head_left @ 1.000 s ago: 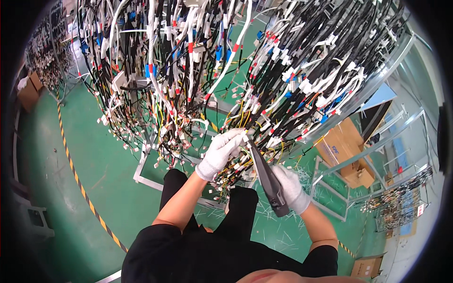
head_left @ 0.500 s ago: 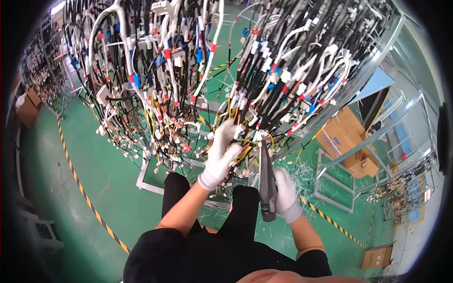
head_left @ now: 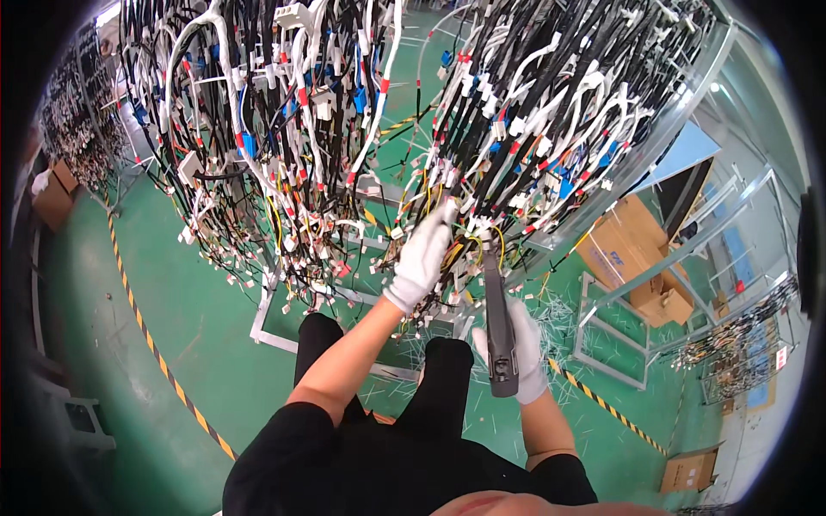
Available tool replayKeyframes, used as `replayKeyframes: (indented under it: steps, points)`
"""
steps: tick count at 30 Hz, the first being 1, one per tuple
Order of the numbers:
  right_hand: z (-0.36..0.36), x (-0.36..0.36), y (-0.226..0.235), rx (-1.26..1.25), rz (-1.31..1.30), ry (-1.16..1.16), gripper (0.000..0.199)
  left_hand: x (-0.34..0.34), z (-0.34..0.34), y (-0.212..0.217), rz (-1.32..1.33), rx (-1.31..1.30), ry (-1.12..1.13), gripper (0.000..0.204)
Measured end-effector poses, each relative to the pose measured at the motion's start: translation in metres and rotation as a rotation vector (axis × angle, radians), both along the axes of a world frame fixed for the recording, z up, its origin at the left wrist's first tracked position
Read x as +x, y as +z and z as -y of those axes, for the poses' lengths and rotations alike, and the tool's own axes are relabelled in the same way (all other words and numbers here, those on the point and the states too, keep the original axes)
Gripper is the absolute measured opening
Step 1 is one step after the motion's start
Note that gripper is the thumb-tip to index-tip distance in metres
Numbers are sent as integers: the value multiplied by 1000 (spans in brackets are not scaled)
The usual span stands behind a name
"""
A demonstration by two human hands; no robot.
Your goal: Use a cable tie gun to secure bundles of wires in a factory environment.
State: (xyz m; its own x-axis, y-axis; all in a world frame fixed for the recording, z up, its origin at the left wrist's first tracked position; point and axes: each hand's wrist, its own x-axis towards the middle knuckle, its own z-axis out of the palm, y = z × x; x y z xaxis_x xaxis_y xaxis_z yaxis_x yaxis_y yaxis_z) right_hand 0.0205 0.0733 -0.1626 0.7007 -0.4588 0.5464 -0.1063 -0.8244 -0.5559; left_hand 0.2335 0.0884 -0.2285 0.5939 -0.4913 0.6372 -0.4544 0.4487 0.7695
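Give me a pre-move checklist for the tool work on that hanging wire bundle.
1. Left hand grips the wire bundle: ok.
2. Right hand holds the dark tool firmly: ok.
3. Tool tip meets the bundle: looks so, exact contact cannot tell.
4. Both hands gloved: ok.
5. Left fingers clear of the tool tip: cannot tell, wires hide them.
6. Green floor below free of clutter: not ok, clippings lie scattered.
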Motion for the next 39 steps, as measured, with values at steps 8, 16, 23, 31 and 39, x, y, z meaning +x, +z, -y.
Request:
replayKeyframes:
  steps: [8, 16, 23, 31, 39]
  points:
    - [19, -1, 5, 277, 12, -70, 37, -22, 19, -13, 226, -24, -10, 31]
    - [31, -3, -20, 253, 102, -183, 38, -25, 54, 18, 120, 250, -229, 30]
    - [22, -8, -19, 189, 52, -206, 30, -39, 30, -1, -34, -42, -10, 42]
    - [30, 22, -33, 97, 177, -163, 39, -29, 3, -19, -17, -60, 151, 46]
    - [33, 17, -16, 131, 170, -20, 39, 31, -33, 5, -365, 170, -1218, 35]
